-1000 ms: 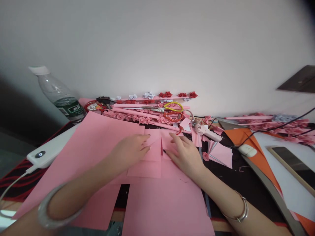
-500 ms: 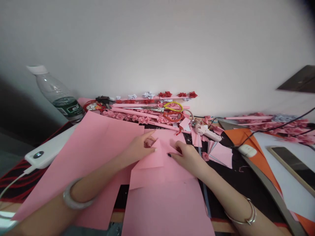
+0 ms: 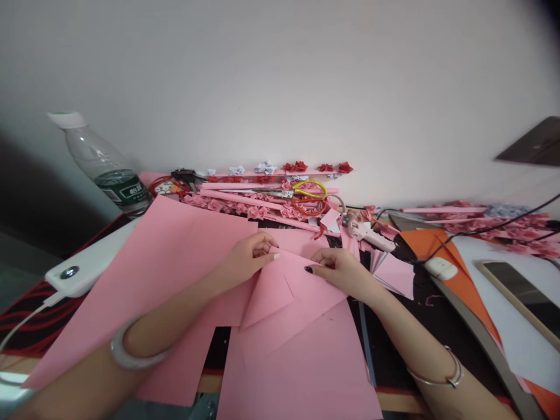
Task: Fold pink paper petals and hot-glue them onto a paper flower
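Note:
A partly folded sheet of pink paper is held up between my two hands, with creases across its face. My left hand pinches its upper left edge between thumb and fingers. On the upper right edge, my right hand grips the same sheet, thumb in front and fingers curled behind. Beneath it lies a long pink sheet that reaches over the table's front edge. Another large pink sheet lies flat under my left forearm.
Along the wall lie paper flowers, scissors with yellow and red handles and a glue gun. A water bottle and white power bank stand left. A phone rests on white paper at right.
The folded sheet has been turned and lifted, its lower edge now slanting. My right hand has moved slightly right; my left hand has shifted little.

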